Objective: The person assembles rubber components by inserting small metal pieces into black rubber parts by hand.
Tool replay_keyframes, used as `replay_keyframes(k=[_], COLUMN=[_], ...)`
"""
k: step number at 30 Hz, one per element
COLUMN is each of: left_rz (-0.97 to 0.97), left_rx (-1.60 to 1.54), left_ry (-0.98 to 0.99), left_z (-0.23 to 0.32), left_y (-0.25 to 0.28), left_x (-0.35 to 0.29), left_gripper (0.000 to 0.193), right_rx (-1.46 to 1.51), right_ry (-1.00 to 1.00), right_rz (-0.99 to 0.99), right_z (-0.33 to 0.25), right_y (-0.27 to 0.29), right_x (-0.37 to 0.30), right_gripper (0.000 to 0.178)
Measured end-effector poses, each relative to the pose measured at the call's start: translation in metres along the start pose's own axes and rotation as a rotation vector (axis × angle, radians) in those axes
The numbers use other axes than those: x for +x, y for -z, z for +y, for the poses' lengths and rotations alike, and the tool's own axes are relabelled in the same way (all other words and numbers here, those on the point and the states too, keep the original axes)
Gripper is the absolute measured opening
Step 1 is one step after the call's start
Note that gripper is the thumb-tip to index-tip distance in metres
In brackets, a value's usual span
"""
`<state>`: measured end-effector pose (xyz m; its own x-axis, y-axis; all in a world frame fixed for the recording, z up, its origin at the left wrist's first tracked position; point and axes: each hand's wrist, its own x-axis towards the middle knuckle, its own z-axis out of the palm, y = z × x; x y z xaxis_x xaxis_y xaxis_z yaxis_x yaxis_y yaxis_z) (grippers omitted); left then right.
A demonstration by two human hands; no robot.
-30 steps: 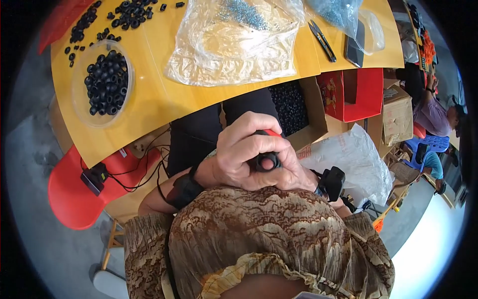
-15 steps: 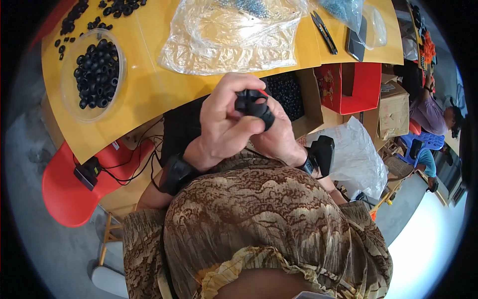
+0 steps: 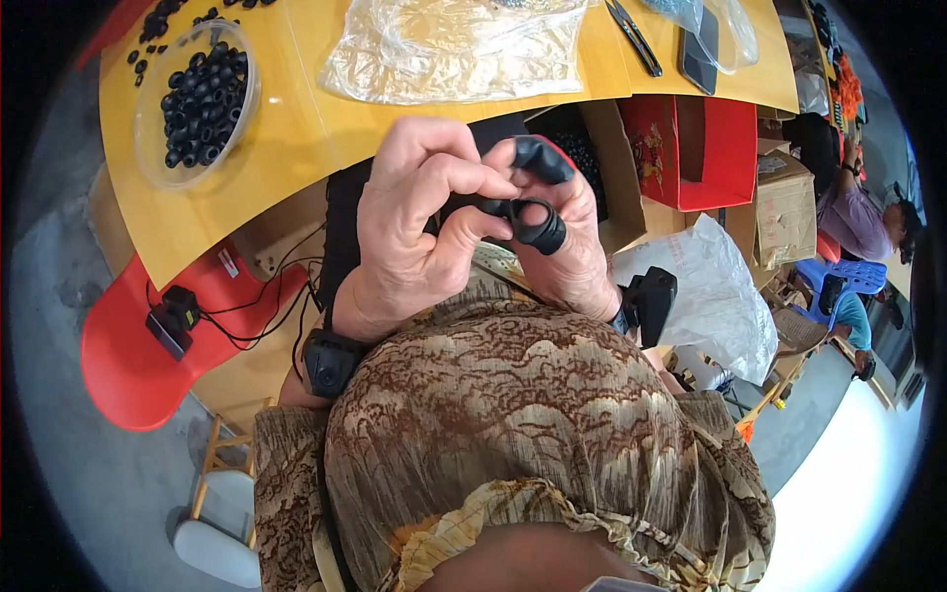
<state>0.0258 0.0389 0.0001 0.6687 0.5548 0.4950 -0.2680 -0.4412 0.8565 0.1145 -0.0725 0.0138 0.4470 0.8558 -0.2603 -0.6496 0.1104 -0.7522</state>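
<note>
My left hand (image 3: 409,222) pinches a small black part (image 3: 499,207) between thumb and forefinger, in front of my body below the table edge. Black covers sit on the thumb and one finger of my right hand (image 3: 572,242); the finger cover (image 3: 543,158) shows a red edge. My right fingers curl close around the same part, near the left fingertips. Those fingertips partly hide the part, so its exact shape is unclear. At the left of the table, a clear plastic bowl (image 3: 252,99) holds many black, round, hollow pieces (image 3: 202,109).
Loose black pieces (image 3: 158,22) lie beyond the bowl. Clear plastic sheeting (image 3: 444,59) covers the table's middle; snips (image 3: 633,37) and a phone (image 3: 698,54) lie right. Below stand a carton (image 3: 617,178) and a red box (image 3: 725,148). A red stool (image 3: 138,360) carries cables. People sit far right.
My hands have opened out from a tight clasp, the left shifting slightly left. The right finger and thumb have spread apart. In the picture, the table has moved up.
</note>
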Motion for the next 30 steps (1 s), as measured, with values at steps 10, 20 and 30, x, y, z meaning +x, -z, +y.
replay_keyframes(k=[10, 20, 30], left_rz=[-0.015, -0.022, -0.039], left_rx=[-0.28, -0.149, -0.162], left_ry=[0.262, 0.111, 0.079], left_z=[0.008, 0.01, 0.012], left_y=[-0.007, -0.006, -0.007], left_x=[-0.011, -0.01, -0.015], left_gripper=[0.016, 0.01, 0.011], right_rx=[-0.249, -0.653, -0.519], right_ry=[0.393, 0.601, 0.51], right_rz=[0.097, -0.018, -0.028], right_z=[0.007, 0.004, 0.005], right_y=[0.004, 0.012, 0.008], right_x=[-0.008, -0.01, -0.021], right_gripper=[0.015, 0.016, 0.014])
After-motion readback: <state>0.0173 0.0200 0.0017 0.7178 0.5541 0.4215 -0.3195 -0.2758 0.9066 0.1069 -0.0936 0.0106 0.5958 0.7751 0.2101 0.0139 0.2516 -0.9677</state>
